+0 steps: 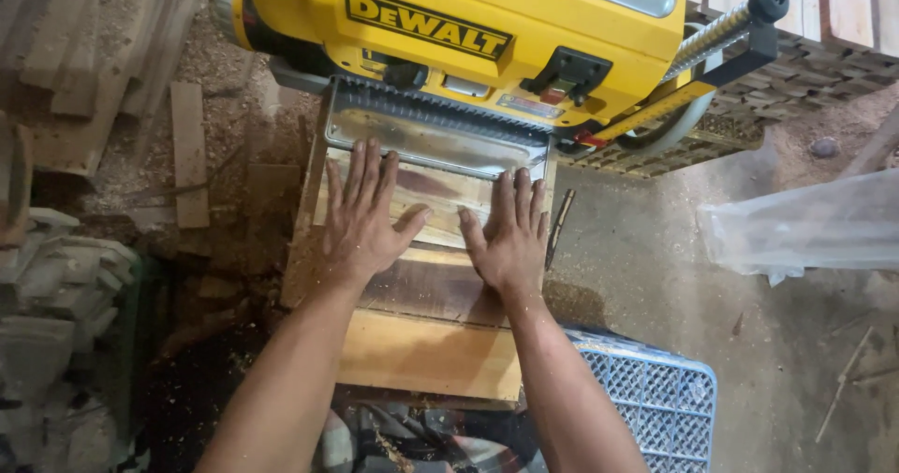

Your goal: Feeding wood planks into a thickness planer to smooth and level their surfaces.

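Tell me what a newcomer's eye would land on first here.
The big yellow planer fills the top of the view. Below it, the left hand and right hand lie flat, fingers spread, on a wooden board at its mouth. A blue plastic crate sits lower right on the sawdusty floor.

Sawdust-strewn concrete floor (dim light)

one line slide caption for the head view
Left hand and right hand press flat on a wooden board at a yellow planer.
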